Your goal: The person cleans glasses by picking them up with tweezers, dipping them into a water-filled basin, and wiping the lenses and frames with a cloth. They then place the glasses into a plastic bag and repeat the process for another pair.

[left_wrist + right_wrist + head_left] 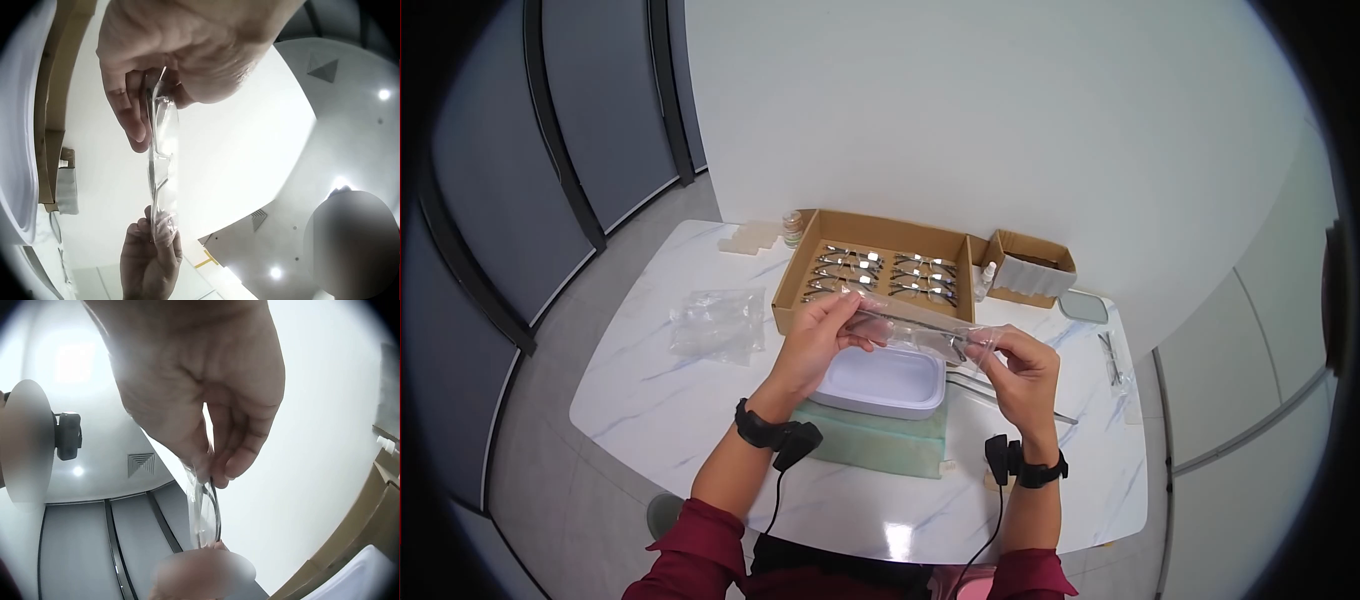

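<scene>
Stretching a clear, crinkled plastic sleeve point(900, 322) between both hands, a person in dark red sleeves is holding up a pair of slim, dark-templed glasses point(958, 347) inside it, the clear lenses catching light. The left hand point(818, 335) is pinching one end between thumb and curled fingers; the right hand point(1022, 375) is gripping the other. Just below the hands, a smooth, pale lavender tub point(880, 384) with rounded corners is resting on a translucent green mat point(865, 445). Beyond them, a brown cardboard tray point(890, 227) is holding two columns of eyeglasses point(924, 278). A smaller cardboard box point(1028, 278) is standing beyond the right hand, a white-capped bottle point(986, 279) beside it, any lettering too small to read. To the right hand's right, another pair of glasses point(1111, 360) is lying near a rounded grey panel point(1083, 307). Left of the left hand, wrinkled clear bags point(718, 325) are lying on the grey-veined, white marble-patterned table point(645, 395).
</scene>
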{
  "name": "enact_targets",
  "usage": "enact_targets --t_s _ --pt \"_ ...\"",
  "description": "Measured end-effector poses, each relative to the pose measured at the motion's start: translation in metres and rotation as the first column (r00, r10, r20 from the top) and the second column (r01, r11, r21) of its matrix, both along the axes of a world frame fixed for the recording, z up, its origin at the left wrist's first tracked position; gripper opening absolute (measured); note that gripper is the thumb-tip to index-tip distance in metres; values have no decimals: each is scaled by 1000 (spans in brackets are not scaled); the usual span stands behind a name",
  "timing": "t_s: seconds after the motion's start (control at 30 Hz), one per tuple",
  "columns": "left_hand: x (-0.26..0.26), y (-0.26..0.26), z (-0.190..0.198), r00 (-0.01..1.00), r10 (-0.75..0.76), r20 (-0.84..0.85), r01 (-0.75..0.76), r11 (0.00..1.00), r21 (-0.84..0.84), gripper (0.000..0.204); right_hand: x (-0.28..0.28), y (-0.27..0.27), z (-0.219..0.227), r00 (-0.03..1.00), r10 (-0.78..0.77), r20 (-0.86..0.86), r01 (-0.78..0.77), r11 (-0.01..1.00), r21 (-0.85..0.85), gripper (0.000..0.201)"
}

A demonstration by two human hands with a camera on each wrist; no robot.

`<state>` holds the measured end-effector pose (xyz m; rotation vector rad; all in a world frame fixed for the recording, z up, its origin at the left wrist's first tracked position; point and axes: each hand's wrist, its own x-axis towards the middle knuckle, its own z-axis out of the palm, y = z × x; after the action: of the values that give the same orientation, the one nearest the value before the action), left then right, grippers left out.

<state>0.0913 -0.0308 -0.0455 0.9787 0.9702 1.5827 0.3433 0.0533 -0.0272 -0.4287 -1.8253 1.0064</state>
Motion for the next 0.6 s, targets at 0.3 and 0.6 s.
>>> enact_targets --t_s 0.3,0.6 --pt "8 12 -12 995 93 37 -94 995 31 32 5 4 5 998 35 -56 -50 955 -291 19" --pt "14 16 -15 991 106 83 -111 992 58 29 -2 7 -2 987 -118 -110 80 950 -301 9"
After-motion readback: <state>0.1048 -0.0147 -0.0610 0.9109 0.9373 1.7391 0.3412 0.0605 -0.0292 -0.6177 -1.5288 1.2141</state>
